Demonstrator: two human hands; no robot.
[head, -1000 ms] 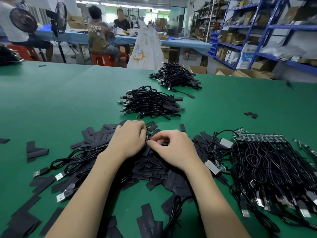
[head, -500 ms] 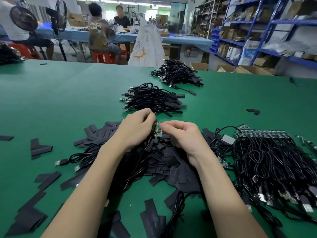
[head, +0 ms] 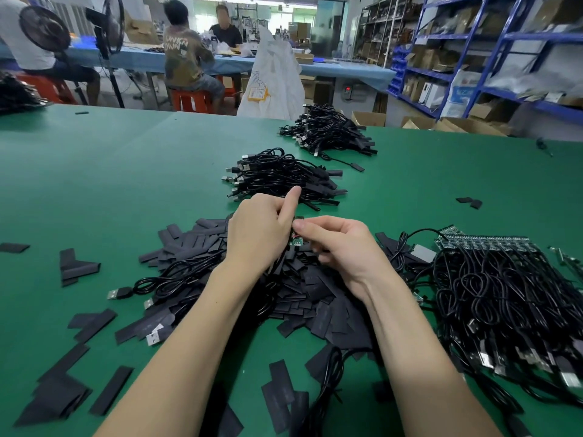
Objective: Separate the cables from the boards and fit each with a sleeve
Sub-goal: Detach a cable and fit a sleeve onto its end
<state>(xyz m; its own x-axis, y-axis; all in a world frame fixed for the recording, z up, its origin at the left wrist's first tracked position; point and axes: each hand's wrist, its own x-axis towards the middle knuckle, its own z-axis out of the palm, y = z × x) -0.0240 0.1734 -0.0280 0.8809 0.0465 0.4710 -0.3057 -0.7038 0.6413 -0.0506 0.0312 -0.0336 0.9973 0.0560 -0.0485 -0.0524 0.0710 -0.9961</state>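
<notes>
Hands that were buried in the sleeve heap (head: 303,288) a second ago are now lifting clear of it, bringing a small green board (head: 296,238) up between them, so one cable end looks ready for sleeving. The left hand (head: 258,234) is curling round the cable side with its forefinger sticking up, while the right hand (head: 340,244) is pinching the board just above the bench (head: 126,171).

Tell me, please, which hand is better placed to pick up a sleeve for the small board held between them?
Probably the right hand: it only pinches the board's edge and hovers directly over the loose sleeves, while the left hand grips the board.
</notes>
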